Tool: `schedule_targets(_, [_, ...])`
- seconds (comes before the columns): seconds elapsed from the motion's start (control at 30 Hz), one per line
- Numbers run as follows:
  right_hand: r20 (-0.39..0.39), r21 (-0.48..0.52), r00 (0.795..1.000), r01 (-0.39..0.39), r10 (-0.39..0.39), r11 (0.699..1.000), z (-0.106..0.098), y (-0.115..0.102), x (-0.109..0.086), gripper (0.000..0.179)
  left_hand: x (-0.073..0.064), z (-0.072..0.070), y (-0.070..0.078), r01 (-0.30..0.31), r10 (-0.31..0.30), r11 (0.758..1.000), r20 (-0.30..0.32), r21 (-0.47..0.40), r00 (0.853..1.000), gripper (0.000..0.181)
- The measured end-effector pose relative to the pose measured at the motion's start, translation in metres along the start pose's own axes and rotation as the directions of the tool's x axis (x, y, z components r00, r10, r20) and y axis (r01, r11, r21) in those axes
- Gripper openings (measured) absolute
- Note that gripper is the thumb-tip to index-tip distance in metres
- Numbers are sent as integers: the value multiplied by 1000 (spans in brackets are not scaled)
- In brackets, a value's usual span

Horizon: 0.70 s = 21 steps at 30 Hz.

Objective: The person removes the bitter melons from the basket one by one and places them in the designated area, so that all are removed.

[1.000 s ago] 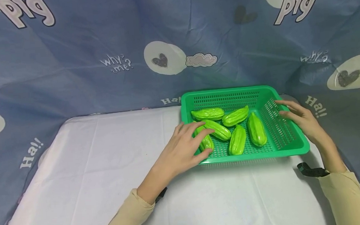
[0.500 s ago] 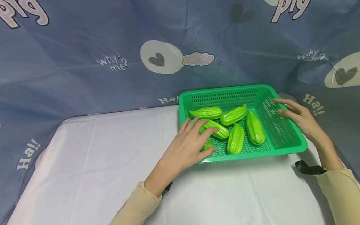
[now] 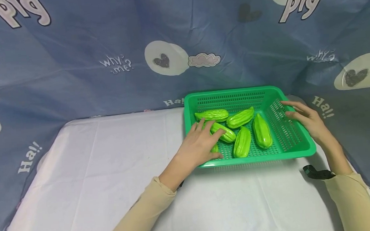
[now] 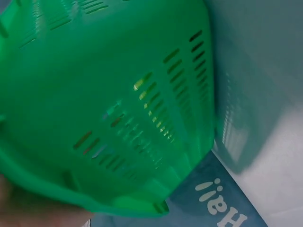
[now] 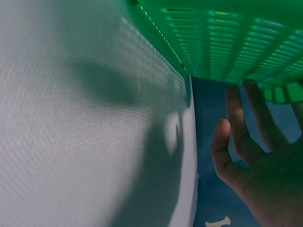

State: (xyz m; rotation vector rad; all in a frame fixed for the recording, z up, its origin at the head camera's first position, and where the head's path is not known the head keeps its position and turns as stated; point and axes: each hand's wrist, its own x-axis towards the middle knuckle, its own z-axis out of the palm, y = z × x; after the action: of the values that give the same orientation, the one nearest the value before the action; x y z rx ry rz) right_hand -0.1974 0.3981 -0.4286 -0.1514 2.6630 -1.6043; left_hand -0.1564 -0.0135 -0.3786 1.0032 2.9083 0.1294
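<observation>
A green plastic basket with slotted walls holds several bright green bitter melons. My left hand reaches over the basket's left rim, fingers spread above the leftmost bitter melon, which it mostly covers. Thumb and forefinger stand apart on either side of that melon; whether they touch it is hidden. In the left wrist view only a blurred bit of the hand shows below the basket. At the right rim rests my right hand, two fingertips inside and the other fingers loosely extended outside, as the right wrist view shows.
A white cloth covers the table, stretching left of and in front of the basket. Behind it hangs a blue printed curtain, close to the basket's back. Dark straps circle the wrists.
My left hand has shifted slightly right and lower over the leftmost bitter melon, covering more of it. The right hand and the basket stay in place; the head view has tilted slightly.
</observation>
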Motion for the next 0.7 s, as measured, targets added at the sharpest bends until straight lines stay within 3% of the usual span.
schedule_targets(0.3, [3, -10, 1000, -2, 2, 1000, -1, -2, -2, 51, 9, 3, 6, 50, -59, 991, 69, 122, 996, 87])
schedule_targets(0.7, [-1, -20, 1000, 5, -5, 1000, -1, -3, 0, 50, 16, 8, 9, 77, -114, 959, 123, 271, 986, 93])
